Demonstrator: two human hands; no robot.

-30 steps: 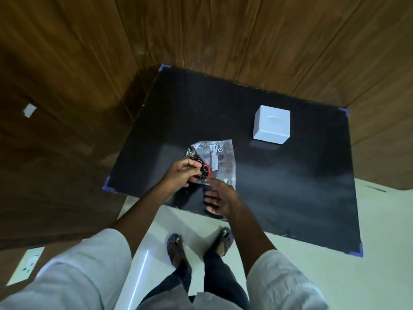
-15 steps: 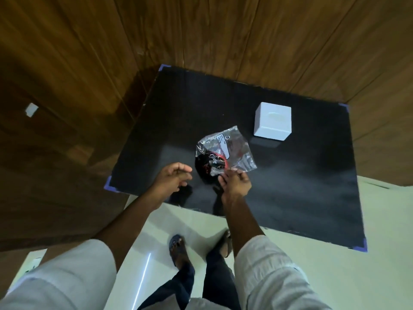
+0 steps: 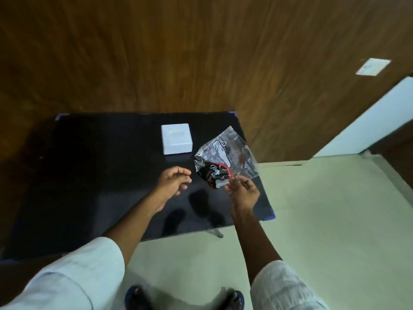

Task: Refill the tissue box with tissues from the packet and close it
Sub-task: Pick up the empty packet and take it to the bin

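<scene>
A white square tissue box stands on the black table, its top oval slot facing up. A clear plastic packet with black, red and white print hangs in the air over the table's right edge, looking flat and crumpled. My right hand pinches its lower corner. My left hand hovers over the table to the left of the packet, fingers loosely curled, holding nothing. The box sits apart from both hands, behind them.
Wood-panelled walls rise behind the table. Pale floor lies to the right and in front. My feet in sandals show at the bottom. Blue tape marks the table corners.
My right hand has lifted the packet off the table and carried it right. My left hand let go of it. The camera view has swung to the right.
</scene>
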